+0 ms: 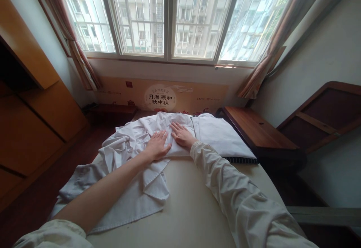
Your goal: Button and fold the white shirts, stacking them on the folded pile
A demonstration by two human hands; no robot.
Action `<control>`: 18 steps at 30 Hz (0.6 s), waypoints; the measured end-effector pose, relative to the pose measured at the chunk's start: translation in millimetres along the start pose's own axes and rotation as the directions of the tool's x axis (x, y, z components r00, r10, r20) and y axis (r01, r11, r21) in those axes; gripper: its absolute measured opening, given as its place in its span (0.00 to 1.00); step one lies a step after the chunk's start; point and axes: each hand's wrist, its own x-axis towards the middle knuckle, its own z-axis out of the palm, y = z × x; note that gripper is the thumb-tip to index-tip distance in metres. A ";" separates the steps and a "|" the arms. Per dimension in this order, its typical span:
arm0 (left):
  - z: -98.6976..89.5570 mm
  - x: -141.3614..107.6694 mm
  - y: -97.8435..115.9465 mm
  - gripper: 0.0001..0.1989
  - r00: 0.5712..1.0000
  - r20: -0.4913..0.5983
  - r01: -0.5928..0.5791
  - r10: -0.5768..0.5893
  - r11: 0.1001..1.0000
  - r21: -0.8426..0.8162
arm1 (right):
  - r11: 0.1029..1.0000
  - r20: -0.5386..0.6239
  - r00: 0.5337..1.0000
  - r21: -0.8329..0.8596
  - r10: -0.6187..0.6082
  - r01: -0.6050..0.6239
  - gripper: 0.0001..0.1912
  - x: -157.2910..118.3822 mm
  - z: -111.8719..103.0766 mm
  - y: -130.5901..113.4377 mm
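A white cloth garment (118, 146), perhaps a shirt, lies spread and rumpled across the left and far side of a pale round table. My left hand (158, 145) rests flat on it, fingers stretched out. Just to the right, my right hand (182, 136) also presses down on the fabric with its fingers spread. The two hands are close but apart. Beside my right forearm sits a folded white cloth (222, 135) with a dark striped edge showing beneath it. One corner of the rumpled cloth hangs toward the table's near left.
The pale table (191, 203) has a rounded edge. To its right stands a brown wooden desk (259, 129), with a wooden chair back (324, 116) beyond. Orange-brown cabinets (31, 135) line the left. A printed banner (180, 90) hangs below the barred window, between curtains (80, 60).
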 end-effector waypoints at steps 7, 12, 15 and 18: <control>6.8 -4.6 -1.8 0.35 0.999 0.033 0.030 -0.031 0.999 0.025 | 0.989 0.028 0.990 0.061 0.135 -0.136 0.42 31.2 -0.3 30.1; -1.2 1.2 2.1 0.33 0.999 0.024 0.027 -0.028 0.999 0.034 | 0.973 -0.014 0.976 0.088 0.215 -0.213 0.45 34.9 6.7 37.5; -8.1 23.9 1.2 0.28 0.998 -0.002 0.068 -0.068 0.997 0.029 | 0.977 -0.003 0.979 0.067 0.204 -0.203 0.44 28.6 9.6 37.8; -6.9 57.3 -4.0 0.29 1.000 -0.019 -0.023 0.023 1.000 0.000 | 0.983 0.019 0.985 0.054 0.174 -0.175 0.41 22.2 9.1 38.8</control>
